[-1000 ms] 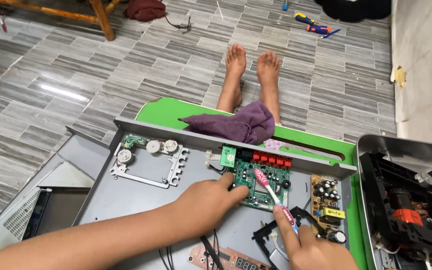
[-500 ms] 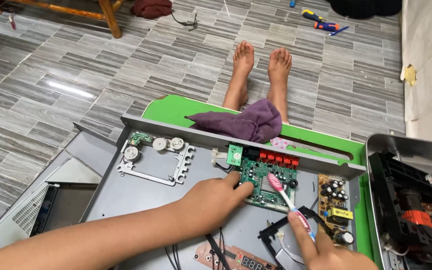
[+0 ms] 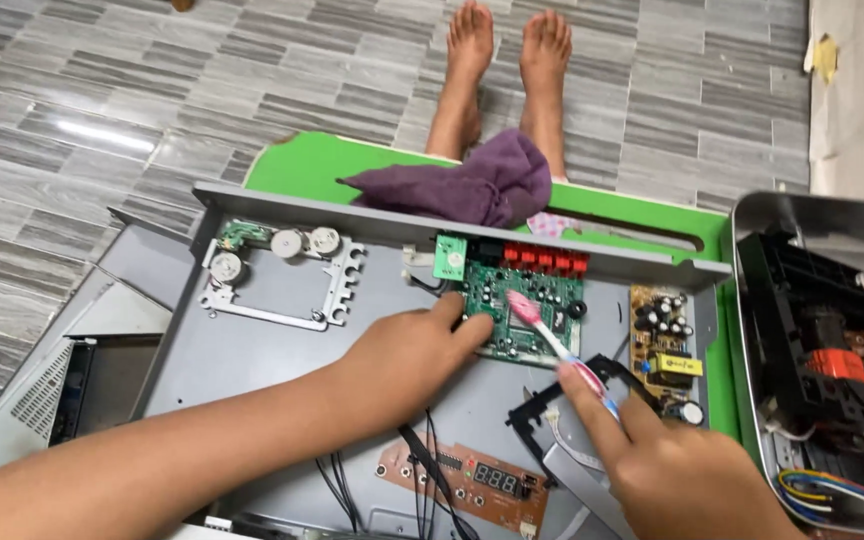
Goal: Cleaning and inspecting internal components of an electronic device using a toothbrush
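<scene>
We note L hand [image 3: 407, 355] fingers flat, pinning green circuit board [image 3: 524, 310] in grey chassis [image 3: 252, 350], R hand [image 3: 667, 465] grasping pink toothbrush [image 3: 552, 338], bristles on board, purple cloth [image 3: 472, 185] behind.

Head-worn view, steeply down, close

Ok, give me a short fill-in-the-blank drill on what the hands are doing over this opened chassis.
1. The right hand holds a pink ____ by its handle.
2. Its bristles rest on the ____ circuit board.
3. The left hand presses on that board's ____ edge.
4. A ____ cloth lies on the chassis rear wall.

Missing words: toothbrush; green; left; purple
</scene>
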